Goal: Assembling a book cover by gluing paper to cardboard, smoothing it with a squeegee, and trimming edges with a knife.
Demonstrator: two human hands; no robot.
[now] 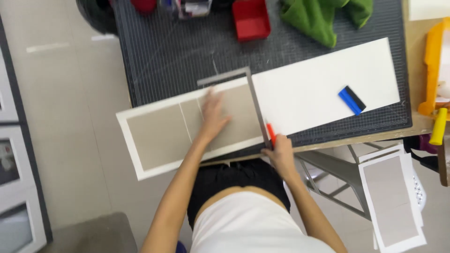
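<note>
The left hand point(213, 115) lies flat, fingers spread, palm down on a long board point(197, 126) with white edges and a grey-brown middle. The board sits slanted on the dark cutting mat point(159, 61), and its left end juts out past the bench point(375, 136) edge over the floor point(70, 93).

The right hand point(280, 151) is closed around a red-handled knife point(271, 132), gripping it at the near end of a metal square point(248, 100). The square's long arm runs across the board just right of the left hand; its short arm lies along the board's far edge. The knife tip meets the square's right side.

Right of the square, a white sheet point(318, 89) stretches across the mat. A blue scraper point(351, 100) rests on it, well apart from both hands.

At the far edge of the mat sit a red bin point(251, 19) and a green cloth point(323, 16). A yellow tool point(438, 126) lies at the bench's right end. Below the bench on the right, another white-edged grey panel point(393, 206) rests on a stool.
</note>
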